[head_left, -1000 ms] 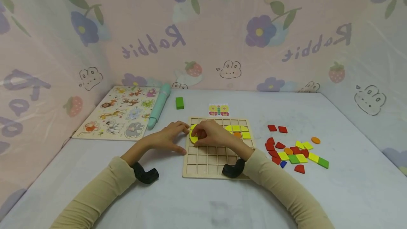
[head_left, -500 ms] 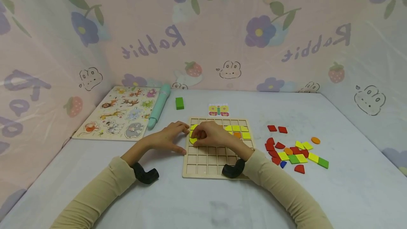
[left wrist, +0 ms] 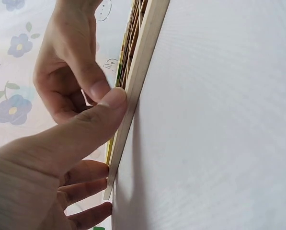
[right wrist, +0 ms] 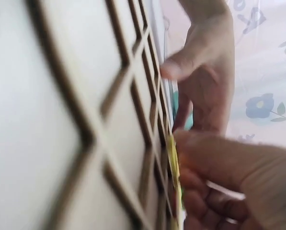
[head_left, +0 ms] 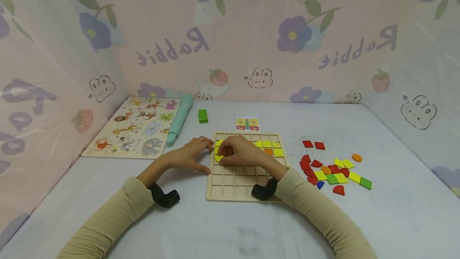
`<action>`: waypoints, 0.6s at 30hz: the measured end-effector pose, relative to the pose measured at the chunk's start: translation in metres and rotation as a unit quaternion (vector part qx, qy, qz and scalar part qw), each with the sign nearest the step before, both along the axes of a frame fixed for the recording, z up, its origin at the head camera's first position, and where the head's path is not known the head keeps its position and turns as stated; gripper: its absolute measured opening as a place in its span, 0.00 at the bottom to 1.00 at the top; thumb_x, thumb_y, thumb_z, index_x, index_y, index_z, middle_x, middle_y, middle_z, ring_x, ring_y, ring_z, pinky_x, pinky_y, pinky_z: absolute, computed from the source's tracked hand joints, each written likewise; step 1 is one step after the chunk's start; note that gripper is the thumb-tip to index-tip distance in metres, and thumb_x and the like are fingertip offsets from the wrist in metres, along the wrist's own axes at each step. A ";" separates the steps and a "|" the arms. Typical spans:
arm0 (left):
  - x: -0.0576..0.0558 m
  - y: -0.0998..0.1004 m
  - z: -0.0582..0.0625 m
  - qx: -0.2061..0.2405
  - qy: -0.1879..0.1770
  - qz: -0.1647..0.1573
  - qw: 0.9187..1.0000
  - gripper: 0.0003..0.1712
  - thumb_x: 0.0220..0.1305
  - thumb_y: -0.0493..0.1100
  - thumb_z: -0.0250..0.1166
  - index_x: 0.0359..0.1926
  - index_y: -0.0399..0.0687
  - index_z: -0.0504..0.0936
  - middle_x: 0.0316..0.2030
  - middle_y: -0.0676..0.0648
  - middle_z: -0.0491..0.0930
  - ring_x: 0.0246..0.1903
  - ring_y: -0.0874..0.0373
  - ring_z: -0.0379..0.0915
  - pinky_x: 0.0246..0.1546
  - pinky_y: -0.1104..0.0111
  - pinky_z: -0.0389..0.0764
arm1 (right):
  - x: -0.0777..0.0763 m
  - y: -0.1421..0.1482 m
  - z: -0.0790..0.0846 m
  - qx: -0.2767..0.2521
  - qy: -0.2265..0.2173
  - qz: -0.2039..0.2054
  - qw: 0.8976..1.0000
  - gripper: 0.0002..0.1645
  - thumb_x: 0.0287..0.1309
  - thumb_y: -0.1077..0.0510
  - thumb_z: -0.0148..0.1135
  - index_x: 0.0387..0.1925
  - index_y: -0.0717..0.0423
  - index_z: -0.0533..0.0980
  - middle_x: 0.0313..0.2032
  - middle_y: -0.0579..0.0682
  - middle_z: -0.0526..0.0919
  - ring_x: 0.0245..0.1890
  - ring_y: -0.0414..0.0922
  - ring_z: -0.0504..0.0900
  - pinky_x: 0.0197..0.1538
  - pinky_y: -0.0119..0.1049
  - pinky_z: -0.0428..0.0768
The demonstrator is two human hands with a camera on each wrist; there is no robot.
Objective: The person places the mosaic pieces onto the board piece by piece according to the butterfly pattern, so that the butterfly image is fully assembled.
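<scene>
With the curled right hand (head_left: 238, 150), touches yellow pieces (head_left: 218, 158) at the left edge of the board (head_left: 228, 191), near its far left corner; cannot tell whether pinching any. Touches the same edge with the thumb of the left hand (head_left: 188, 156), spread and relaxed. Has yellow tiles (head_left: 266, 144) and 1 orange piece (head_left: 268, 152) toward the board's far right corner, a butterfly card (head_left: 247, 124) past its far edge, loose pieces (head_left: 340, 178) past its right edge. Toward the far left corner of the tabletop (head_left: 208, 231), has an animal puzzle (head_left: 140, 121), a teal pen (head_left: 179, 121) and 1 green block (head_left: 203, 116).
</scene>
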State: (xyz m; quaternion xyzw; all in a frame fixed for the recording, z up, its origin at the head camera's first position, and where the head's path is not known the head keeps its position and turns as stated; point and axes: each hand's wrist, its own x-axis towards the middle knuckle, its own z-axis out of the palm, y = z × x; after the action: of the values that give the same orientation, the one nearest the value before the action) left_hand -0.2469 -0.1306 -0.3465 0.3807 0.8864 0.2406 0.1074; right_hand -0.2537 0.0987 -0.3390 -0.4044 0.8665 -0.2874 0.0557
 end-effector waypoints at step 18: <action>0.001 0.002 0.001 -0.004 0.002 0.002 1.000 0.37 0.49 0.56 0.72 0.55 0.41 0.69 0.63 0.40 0.60 0.62 0.42 0.55 0.62 0.49 0.57 | 0.030 0.161 0.037 0.000 0.027 -0.135 0.991 0.15 0.50 0.56 0.70 0.41 0.53 0.79 0.37 0.48 0.82 0.35 0.41 0.74 0.39 0.35 0.77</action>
State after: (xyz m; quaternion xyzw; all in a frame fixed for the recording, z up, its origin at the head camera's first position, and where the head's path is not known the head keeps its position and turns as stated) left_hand -0.2455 -0.1287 -0.3451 0.3794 0.8881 0.2368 0.1065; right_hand -0.2232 0.2597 -0.3023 -0.2917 0.9143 -0.2809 -0.0071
